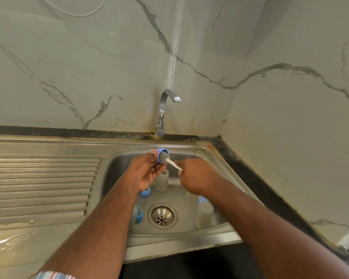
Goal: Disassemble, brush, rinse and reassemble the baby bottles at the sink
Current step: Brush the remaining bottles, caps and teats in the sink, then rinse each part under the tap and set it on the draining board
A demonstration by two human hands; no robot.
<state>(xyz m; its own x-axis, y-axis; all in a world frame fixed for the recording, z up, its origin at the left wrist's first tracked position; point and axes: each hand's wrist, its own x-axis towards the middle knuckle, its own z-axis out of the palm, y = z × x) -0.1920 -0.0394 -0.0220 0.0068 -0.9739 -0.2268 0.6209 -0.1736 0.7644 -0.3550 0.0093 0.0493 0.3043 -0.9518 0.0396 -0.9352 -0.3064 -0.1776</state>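
Over the sink (220, 231): left hand (144, 174) pinches blue bottle collar (160, 155) at its fingertips. Right hand (195, 175) grips brush (170, 161) handle; bristles sit inside the collar.

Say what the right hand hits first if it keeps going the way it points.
The right hand points up-left along the brush it grips, so probably the blue cap in the left hand; the bristles are already at it.
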